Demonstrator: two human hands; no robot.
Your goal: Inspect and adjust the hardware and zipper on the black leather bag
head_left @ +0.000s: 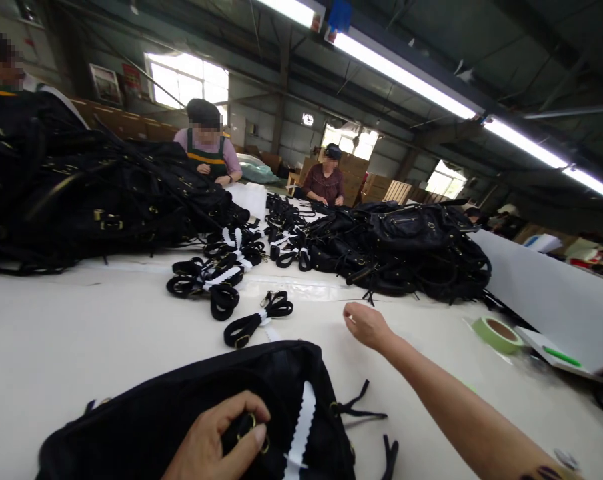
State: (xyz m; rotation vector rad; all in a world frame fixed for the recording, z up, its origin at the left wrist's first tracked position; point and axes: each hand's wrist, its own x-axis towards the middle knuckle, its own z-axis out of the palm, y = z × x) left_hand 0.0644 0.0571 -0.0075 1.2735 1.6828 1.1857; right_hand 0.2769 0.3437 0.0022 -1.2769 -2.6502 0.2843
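I look across a long white table (71,333) in a workshop lit by strip lights, with heaps of black bags (406,247) piled in the middle right and upper left of the frame. At the bottom centre lies a black bag (191,407) with a white zigzag strip (301,420) on it. My left hand (216,437), at the bottom edge, pinches a black strap with a gold ring (244,427) against that bag, fingers pressed together around it. My right hand (366,325) hovers above the table right of centre, fingers loosely curled and holding nothing. Just beyond the bag, bundled black straps (256,320) lie at centre. A green tape roll (496,333) sits at the right. Two people sit at the far end.
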